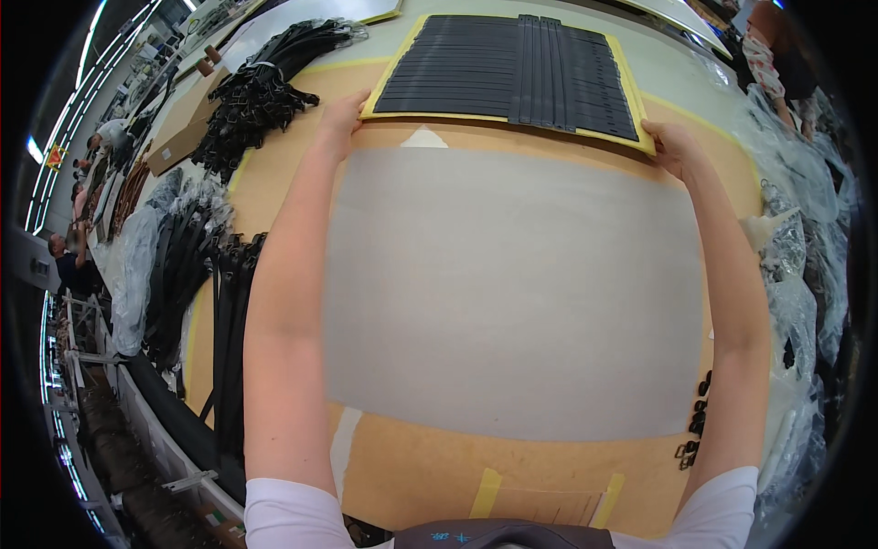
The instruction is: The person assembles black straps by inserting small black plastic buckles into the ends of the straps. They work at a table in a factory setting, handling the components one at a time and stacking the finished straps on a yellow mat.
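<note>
Both my arms stretch forward to a flat board with yellow-taped edges [430, 116]. Many black straps [448, 69] lie across it side by side, and a few longer ones cross them at right angles. My left hand [344, 119] is closed on the board's near left corner. At the near right corner, my right hand [670, 146] grips the edge. The near edge looks slightly raised, with shadow below it. Between my forearms, a plain grey sheet [512, 293] lies flat on the tan work surface [412, 476].
Bundled black straps with buckles [251, 105] lie far left, beside a cardboard box [187, 128]. Nearer are loose black straps [233, 320] and plastic-wrapped ones [178, 274]. Small black buckles [699, 416] sit by my right forearm. Clear plastic bags [805, 284] line the right side. People stand in the background.
</note>
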A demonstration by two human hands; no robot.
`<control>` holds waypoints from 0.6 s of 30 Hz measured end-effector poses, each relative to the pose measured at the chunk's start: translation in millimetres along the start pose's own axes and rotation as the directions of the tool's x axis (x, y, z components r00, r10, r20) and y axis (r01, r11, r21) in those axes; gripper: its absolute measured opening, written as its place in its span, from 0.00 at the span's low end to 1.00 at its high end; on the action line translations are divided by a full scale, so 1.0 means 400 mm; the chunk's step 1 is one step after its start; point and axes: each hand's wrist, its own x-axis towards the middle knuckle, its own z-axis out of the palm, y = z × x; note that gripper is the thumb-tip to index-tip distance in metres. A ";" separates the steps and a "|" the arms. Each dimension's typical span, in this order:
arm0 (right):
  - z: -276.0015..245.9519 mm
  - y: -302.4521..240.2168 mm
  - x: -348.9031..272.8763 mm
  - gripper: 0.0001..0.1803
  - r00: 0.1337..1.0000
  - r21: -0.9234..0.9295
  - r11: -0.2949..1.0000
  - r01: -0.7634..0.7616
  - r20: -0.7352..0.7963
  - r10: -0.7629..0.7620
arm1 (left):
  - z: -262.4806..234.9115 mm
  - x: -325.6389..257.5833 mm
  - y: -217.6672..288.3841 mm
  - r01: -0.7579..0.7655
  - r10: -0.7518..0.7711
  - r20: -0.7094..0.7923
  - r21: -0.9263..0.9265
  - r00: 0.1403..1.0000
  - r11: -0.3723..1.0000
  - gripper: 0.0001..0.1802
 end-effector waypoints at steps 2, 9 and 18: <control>0.009 -0.001 -0.013 0.14 0.997 0.140 0.990 0.012 0.067 -0.022 | -0.062 0.049 -0.029 0.031 -0.035 -0.037 -0.122 0.999 0.992 0.19; -0.014 0.076 -0.171 0.19 0.973 0.278 0.955 0.100 0.175 -0.153 | -0.125 0.047 -0.052 0.185 -0.211 -0.026 -0.383 0.977 0.905 0.11; -0.120 0.180 -0.480 0.26 0.947 0.336 0.904 0.265 0.087 -0.310 | -0.178 -0.261 -0.119 0.047 -0.013 0.126 -0.268 0.992 0.962 0.16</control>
